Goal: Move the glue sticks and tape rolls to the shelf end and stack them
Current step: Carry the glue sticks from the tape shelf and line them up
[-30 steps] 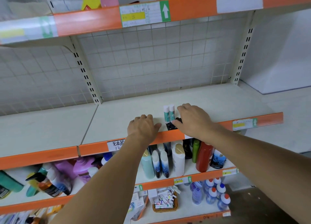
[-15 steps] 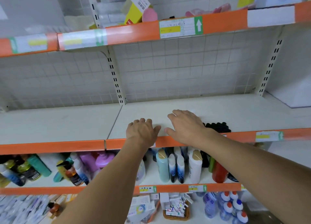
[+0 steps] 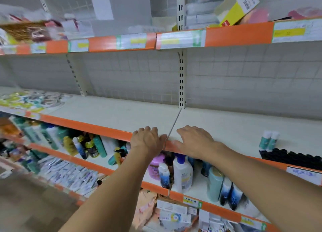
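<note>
At the far left of the cream metal shelf [image 3: 108, 109] lies a blurred heap of flat packets and clear tape rolls [image 3: 33, 99]; we cannot make out single rolls, but such rolls are light and stiff, and we judge they are best pinched across the rim or hooked through the core, since their film sides will be slick. Moving right, our left hand [image 3: 147, 141] rests on the orange front edge [image 3: 87, 127] of the shelf, fingers [image 3: 148, 129] curled loosely over the lip and holding nothing. Just across the seam between shelf boards, our right hand [image 3: 193, 141] lies flat on the board, fingers [image 3: 184, 129] straight and spread, also empty. Well to the right, two white and teal glue sticks [image 3: 269, 140] stand upright, touching each other, at the left end of a row of black-capped sticks [image 3: 292, 157] along the front edge. They look light, rigid and smooth, easy to topple; we would take each around the middle of the barrel rather than by the cap. Stacked lying down, they may roll.
</note>
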Tool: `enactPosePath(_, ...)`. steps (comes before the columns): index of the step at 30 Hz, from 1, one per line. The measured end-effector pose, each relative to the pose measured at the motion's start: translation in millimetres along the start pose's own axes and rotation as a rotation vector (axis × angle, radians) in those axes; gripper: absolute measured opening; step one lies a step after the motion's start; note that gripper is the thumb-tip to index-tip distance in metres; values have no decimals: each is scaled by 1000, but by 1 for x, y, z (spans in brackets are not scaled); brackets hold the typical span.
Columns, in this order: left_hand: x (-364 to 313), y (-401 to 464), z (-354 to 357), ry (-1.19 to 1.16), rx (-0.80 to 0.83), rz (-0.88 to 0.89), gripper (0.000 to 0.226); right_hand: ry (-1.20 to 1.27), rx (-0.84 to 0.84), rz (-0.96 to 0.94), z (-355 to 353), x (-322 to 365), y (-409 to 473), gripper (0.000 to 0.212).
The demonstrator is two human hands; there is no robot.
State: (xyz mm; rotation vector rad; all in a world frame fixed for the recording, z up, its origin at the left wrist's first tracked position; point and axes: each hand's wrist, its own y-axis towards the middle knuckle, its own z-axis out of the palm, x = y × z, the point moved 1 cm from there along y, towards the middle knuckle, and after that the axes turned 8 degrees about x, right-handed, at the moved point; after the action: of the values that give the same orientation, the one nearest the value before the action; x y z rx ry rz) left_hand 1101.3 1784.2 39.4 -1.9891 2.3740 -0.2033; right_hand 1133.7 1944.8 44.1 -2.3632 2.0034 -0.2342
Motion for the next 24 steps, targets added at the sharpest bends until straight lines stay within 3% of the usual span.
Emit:
enactPosePath(11, 156, -10, 19, -63, 13, -230, 56, -10, 44, -244, 11, 145, 85, 51)
enactPosePath(19, 247, -22, 30, -89, 39, -390, 53, -51, 36, -436, 16, 233, 128, 32)
enactPosePath(24, 294, -33, 34, -72, 23, -458, 46, -106, 65, -521, 17, 282, 159, 41)
